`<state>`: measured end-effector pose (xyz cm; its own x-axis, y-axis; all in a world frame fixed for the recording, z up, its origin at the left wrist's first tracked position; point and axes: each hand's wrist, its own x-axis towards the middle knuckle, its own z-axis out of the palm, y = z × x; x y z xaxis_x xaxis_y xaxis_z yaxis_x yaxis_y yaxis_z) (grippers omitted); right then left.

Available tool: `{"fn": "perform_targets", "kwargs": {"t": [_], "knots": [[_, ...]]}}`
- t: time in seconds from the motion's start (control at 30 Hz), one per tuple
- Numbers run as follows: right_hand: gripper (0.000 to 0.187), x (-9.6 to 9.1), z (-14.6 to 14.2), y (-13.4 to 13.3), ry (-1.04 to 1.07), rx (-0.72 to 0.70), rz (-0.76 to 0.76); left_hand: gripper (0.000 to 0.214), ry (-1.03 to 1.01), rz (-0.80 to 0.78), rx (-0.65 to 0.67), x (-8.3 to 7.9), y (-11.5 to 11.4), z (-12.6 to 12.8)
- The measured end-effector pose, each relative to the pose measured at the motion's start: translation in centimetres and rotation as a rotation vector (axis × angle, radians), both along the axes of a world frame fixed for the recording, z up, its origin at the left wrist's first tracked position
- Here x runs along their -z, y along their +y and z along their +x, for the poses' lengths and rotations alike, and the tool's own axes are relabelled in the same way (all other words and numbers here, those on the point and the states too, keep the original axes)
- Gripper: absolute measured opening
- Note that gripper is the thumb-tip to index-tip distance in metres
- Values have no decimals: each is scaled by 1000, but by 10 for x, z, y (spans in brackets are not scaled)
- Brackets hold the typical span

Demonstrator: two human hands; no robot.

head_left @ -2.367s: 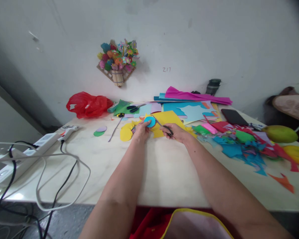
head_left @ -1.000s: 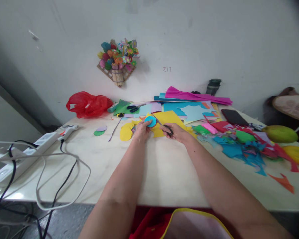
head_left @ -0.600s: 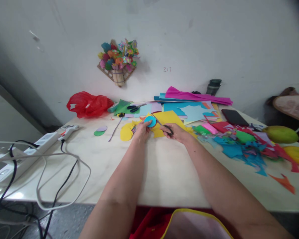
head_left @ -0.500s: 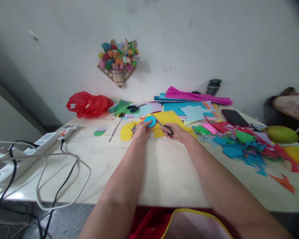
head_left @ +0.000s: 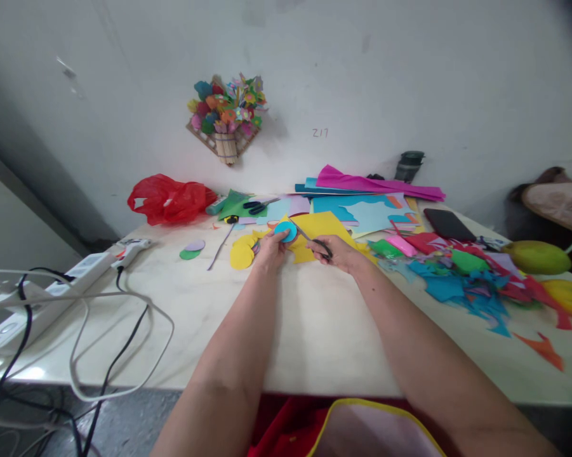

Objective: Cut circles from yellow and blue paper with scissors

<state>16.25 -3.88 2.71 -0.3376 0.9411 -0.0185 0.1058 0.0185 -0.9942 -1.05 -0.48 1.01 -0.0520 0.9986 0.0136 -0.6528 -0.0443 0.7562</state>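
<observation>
Between the thumb and fingers of my left hand point(head_left: 272, 249) is a blue paper circle point(head_left: 287, 232), pinched flat against what looks like yellow paper. My right hand point(head_left: 336, 251) is closed round the dark handles of a pair of scissors point(head_left: 324, 249). Their blades point up and left, close to the right edge of the blue circle. Behind and beneath the scissors lies a yellow paper sheet point(head_left: 326, 223). Several yellow paper circles point(head_left: 241, 254) rest just left of my left hand. A lilac circle point(head_left: 195, 245) overlaps a green circle point(head_left: 189, 255) farther left.
A red plastic bag point(head_left: 171, 200) and second scissors point(head_left: 261, 205) lie at the back. Paper scraps point(head_left: 471, 285), a dark phone point(head_left: 449, 225) and a green mango-like fruit point(head_left: 538, 256) are on the right. A power strip point(head_left: 52, 304) with loose cables occupies the left.
My left hand and the blue circle have shifted very slightly left. My right hand and the scissors look nearly still.
</observation>
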Motion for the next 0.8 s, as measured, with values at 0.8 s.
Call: {"fn": "perform_targets", "kwargs": {"t": [0.8], "knots": [[35, -6, -2, -6, -58, 41, 7, 8, 52, -29, 13, -1, 0, -3]]}}
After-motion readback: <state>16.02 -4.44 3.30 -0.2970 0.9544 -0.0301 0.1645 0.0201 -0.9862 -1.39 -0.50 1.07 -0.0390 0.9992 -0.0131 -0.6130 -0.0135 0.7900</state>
